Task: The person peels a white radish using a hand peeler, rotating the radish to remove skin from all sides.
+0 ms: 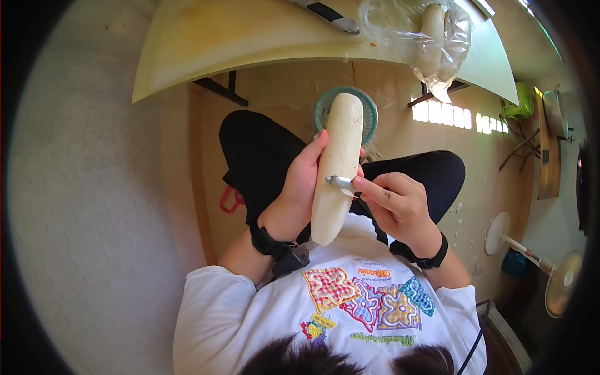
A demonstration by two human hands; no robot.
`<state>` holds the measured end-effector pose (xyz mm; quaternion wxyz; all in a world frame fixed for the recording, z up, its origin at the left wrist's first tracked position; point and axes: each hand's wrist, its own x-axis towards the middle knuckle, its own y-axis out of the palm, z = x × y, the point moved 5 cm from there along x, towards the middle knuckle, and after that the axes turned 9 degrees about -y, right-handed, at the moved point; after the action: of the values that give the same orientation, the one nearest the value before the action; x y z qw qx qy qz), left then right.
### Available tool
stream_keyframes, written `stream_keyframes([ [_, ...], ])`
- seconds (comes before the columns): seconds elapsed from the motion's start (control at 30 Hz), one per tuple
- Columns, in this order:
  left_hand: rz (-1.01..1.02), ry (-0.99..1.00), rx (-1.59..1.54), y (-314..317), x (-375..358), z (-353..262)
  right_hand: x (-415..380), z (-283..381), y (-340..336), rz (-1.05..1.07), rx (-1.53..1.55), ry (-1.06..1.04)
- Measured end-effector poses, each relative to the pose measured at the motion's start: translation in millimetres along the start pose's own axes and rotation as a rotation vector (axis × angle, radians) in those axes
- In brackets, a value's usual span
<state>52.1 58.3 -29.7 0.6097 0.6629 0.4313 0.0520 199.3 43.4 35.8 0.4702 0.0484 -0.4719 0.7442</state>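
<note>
A long white radish [342, 137] is held up over my lap, tilted slightly, its far end reaching over the basket. My left hand [304, 172] wraps round its left side, with fingertips showing on the far side. In my right hand [397, 203] is a silver peeler [340, 182], its head lying across the radish at about the middle. The near part of the radish looks smooth, while small dark specks mark the far part. Beneath it on the floor stands a teal plastic basket [371, 119], partly hidden by the radish.
Ahead is a table [250, 50] with a clear plastic bag [400, 28] holding more radishes [431, 37] and a knife-like object [334, 17]. A wall [100, 187] runs along the left. A fan [562, 284] stands at the right; white scraps [458, 219] dot the floor.
</note>
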Motion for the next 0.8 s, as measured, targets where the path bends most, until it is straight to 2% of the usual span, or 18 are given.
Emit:
stream_keyframes([
  [0.17,0.045,0.036,-0.053,5,0,-5,7,3,-1,-0.03,0.012,-0.035],
  [0.23,0.051,0.054,-0.108,6,-4,-5,9,-1,-2,-0.035,-0.017,0.018],
  [0.6,0.024,-0.055,-0.078,5,-10,0,11,-6,-7,-0.046,-0.038,-0.006],
  [0.67,0.05,-0.075,-0.038,9,-13,5,10,-17,-13,-0.071,-0.087,0.116],
  [0.8,0.071,-0.09,-0.01,13,-15,7,10,-23,-17,-0.097,-0.099,0.067],
])
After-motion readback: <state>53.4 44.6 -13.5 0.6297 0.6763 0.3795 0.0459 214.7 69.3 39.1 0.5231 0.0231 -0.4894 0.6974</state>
